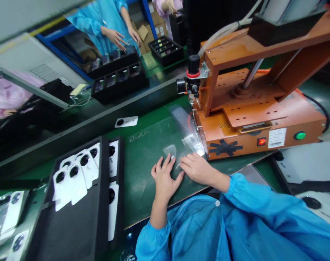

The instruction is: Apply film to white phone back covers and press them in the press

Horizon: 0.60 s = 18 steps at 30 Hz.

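Note:
My left hand (pixel 165 179) rests on the green work mat (pixel 139 174), fingers spread and the thumb pointing toward the other hand. Just beyond its fingertips lies a small clear film piece (pixel 169 149). My right hand (pixel 196 168) is closed with its fingers together, low over the mat beside the left thumb. At its fingertips shows a thin whitish sliver (pixel 178 165); whatever the fingers grip is too small to make out. Clear plastic sheets (pixel 192 140) lie beyond the right hand, against the orange press.
An orange press (pixel 235 141) with a lit red switch stands at the right. To the left, black trays (pixel 72 224) hold several white phone back covers (pixel 77 183). One loose white cover (pixel 126 121) lies further back. Co-workers' hands (pixel 118 38) work over black trays across the bench.

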Motion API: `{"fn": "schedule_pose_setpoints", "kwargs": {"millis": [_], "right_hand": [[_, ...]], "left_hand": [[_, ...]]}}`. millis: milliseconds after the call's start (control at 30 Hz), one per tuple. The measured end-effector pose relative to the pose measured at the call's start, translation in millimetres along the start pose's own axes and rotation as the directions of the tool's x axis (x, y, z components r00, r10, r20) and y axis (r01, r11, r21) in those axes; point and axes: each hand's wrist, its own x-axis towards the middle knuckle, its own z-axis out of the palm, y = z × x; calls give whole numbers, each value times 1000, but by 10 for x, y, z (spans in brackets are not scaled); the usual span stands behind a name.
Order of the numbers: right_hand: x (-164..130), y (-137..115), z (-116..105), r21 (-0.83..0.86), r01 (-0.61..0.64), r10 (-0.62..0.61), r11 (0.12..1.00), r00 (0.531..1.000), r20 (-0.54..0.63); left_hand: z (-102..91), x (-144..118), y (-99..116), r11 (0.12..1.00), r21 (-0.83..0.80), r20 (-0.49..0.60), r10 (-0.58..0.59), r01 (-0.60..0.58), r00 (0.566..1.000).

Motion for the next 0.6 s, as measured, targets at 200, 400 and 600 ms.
{"fn": "schedule_pose_setpoints", "kwargs": {"millis": [200, 400, 600], "right_hand": [[-557, -176, -126, 284, -66, 186, 956, 888, -420], [-641, -143, 41, 488, -92, 325, 868, 849, -417], [-669, -169, 79, 394, -98, 265, 914, 879, -397]], "left_hand": [[-135, 52, 0, 997, -37, 103, 77, -73, 992], [-157, 949, -413, 1000, 6, -27, 14, -14, 1000], [-382, 2483, -1106, 959, 206, -142, -168, 195, 976]]}}
